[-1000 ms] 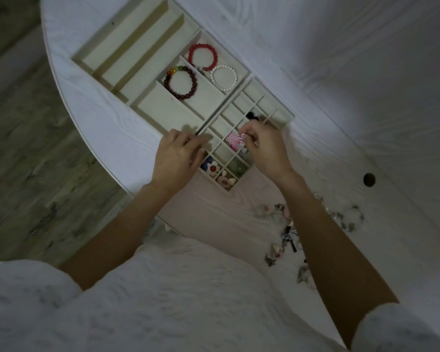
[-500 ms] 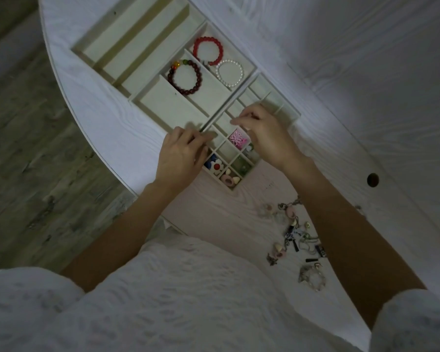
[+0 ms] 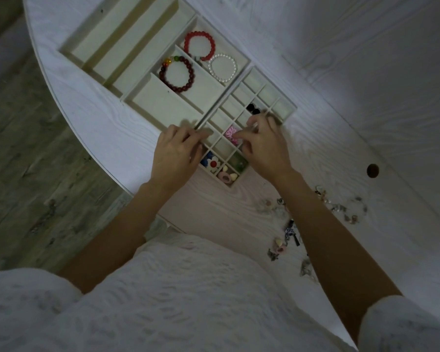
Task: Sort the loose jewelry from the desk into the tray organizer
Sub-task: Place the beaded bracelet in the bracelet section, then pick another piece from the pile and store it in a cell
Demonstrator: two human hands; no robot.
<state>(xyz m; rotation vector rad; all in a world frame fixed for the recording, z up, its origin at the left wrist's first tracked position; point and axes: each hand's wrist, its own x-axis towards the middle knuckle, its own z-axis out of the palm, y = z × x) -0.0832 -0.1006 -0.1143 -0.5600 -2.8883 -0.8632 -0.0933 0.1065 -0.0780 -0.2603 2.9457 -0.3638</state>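
Head view: A person in a white textured top leans over a pale wood-grain bench (image 3: 341,72), both bare hands working at a cream tray organizer (image 3: 287,111) that lies slantwise across it. The left hand (image 3: 174,154) rests on the near edge of the tray beside the grid of small cells, fingers laid fairly straight along a divider, its grip released and holding nothing. The right hand (image 3: 264,146) hovers over the grid with fingers curled beside a pink flower piece (image 3: 230,132) lying in one cell; whether its grip has closed on anything cannot be told. In nearer cells sit a white flower with a red centre (image 3: 213,163), a pink ring-like piece (image 3: 225,177) and something green (image 3: 238,161); dark beads (image 3: 253,109) lie in a cell farther up. The longer compartments hold a red bead bracelet (image 3: 200,45), a dark red bracelet (image 3: 177,73) and a white pearl bracelet (image 3: 222,67). Loose jewelry (image 3: 285,237) lies scattered on the bench near the right forearm, well apart from the tray. A round hole (image 3: 372,170) pierces the bench to the right.
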